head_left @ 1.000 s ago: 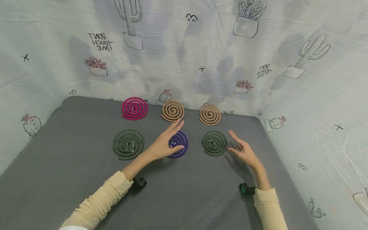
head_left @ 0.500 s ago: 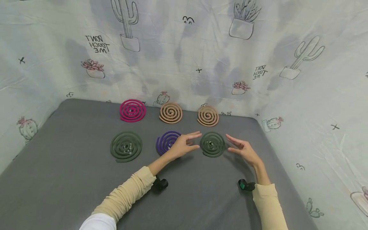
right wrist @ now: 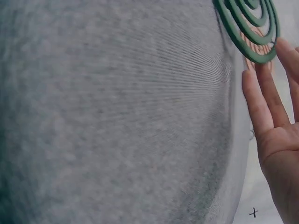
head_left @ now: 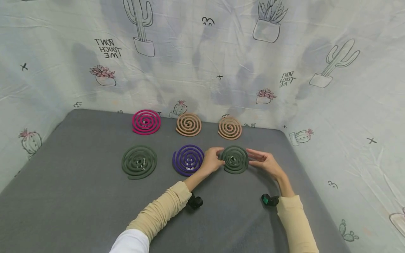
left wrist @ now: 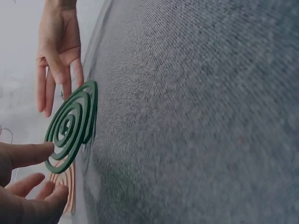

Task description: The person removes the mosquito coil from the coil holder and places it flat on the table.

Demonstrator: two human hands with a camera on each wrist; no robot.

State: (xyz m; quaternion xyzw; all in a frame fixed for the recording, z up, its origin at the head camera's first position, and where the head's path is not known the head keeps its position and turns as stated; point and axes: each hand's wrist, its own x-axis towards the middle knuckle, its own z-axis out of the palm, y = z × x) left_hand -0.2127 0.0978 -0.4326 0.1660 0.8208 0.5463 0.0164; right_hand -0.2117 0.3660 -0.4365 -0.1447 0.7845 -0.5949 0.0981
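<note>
In the head view my left hand point(head_left: 211, 161) is at the left edge of a dark green mosquito coil point(head_left: 235, 160). My right hand point(head_left: 266, 163) is at its right edge, fingers fairly straight. From the left wrist, the left thumb overlaps the rim of the green coil point(left wrist: 70, 126), while the fingers stay a little apart from the thumb. In the right wrist view, the fingertips of the right hand point(right wrist: 280, 140) meet or nearly meet the coil's lower rim; contact is hard to tell. A purple mosquito coil point(head_left: 181, 160) lies just left of my left hand.
Another dark green coil point(head_left: 139, 147) lies at the left of the front row. Behind are a pink coil point(head_left: 146, 111) and two tan coils, one left point(head_left: 188, 115) and one right point(head_left: 230, 119). A cactus-printed cloth point(head_left: 190, 70) hangs behind the grey table point(head_left: 79, 175).
My left hand has moved right, from over the purple coil to the green coil's left edge. My right hand has shifted slightly left, closer to that coil.
</note>
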